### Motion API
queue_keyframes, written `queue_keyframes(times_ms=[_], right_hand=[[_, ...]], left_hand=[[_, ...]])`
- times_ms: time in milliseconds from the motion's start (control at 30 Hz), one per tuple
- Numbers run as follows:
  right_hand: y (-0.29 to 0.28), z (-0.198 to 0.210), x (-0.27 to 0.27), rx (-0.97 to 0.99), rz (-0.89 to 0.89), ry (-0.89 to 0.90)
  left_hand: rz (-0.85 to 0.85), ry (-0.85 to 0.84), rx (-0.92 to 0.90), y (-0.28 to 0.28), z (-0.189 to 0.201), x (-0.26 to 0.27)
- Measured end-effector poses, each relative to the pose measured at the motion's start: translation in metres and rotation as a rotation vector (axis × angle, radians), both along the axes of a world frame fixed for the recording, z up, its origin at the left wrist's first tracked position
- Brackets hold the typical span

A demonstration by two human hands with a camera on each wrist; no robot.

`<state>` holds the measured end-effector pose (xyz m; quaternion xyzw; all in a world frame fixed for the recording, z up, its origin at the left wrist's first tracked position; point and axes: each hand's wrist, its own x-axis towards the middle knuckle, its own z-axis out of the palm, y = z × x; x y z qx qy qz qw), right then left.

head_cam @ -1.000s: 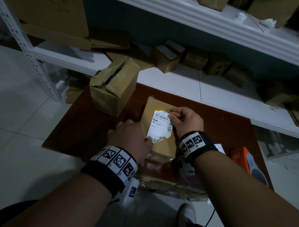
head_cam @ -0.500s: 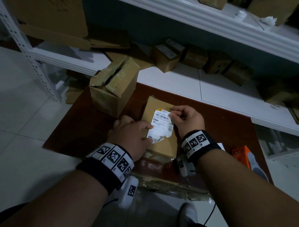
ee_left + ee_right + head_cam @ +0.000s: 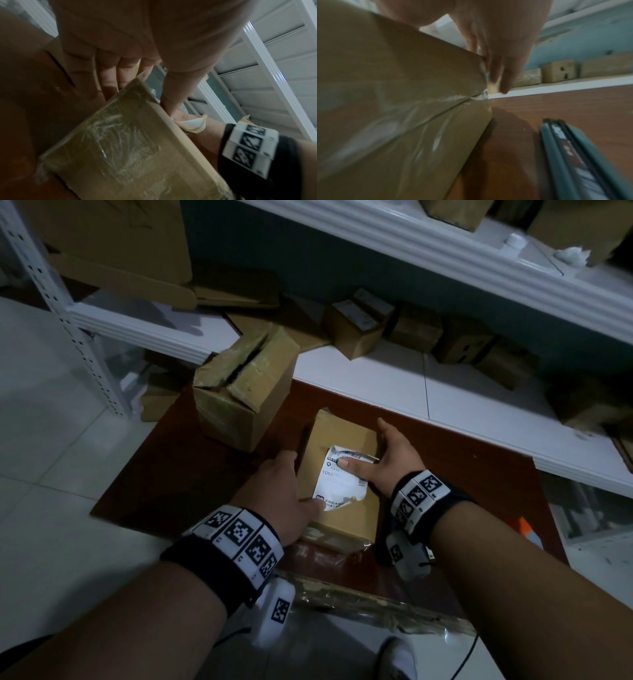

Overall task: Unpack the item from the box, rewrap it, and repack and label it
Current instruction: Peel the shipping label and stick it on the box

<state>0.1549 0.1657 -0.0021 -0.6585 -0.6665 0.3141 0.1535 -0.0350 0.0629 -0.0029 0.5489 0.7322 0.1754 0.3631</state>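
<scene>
So this looks like the very end: the small taped cardboard box (image 3: 342,474) sits shut on the brown surface (image 3: 191,474) with a shipping label (image 3: 342,479) on top. Both hands lie flat with straight fingers, gripping nothing. The left hand (image 3: 274,491) braces the box's side, thumb on the label's lower corner, the right hand (image 3: 387,460) thumbs it down, and only that torn, curling lower edge seems left to smooth.

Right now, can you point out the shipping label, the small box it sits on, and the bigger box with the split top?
shipping label (image 3: 342,484): head view, its white middle.
small box (image 3: 346,517): head view, bare top near the front edge.
bigger box (image 3: 263,361): head view, right top flap.
</scene>
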Motion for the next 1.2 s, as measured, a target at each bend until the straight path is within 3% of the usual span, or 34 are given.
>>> queue_keyframes(times_ms=[167,433,633,733,800,1000,1200], right_hand=[[0.012,0.002,-0.001,0.003,-0.051,-0.019],[0.021,-0.003,0.001,-0.006,-0.216,0.17],[0.018,0.021,-0.016,-0.167,-0.112,0.02],[0.02,0.02,-0.025,-0.16,0.013,-0.255],[0.023,0.019,-0.028,-0.14,0.025,-0.324],[0.034,0.026,-0.034,-0.191,0.042,-0.327],[0.04,0.017,-0.03,-0.158,-0.009,-0.194]], left_hand=[[-0.023,0.02,0.013,0.001,-0.001,-0.001],[-0.036,0.029,0.005,0.001,-0.001,-0.002],[-0.042,0.038,0.009,0.001,0.002,-0.002],[-0.044,0.036,0.003,0.0,0.002,-0.002],[-0.042,0.027,0.0,0.0,0.002,-0.002],[-0.053,0.045,-0.011,0.001,0.001,-0.002],[-0.054,0.044,-0.008,0.002,0.001,-0.003]])
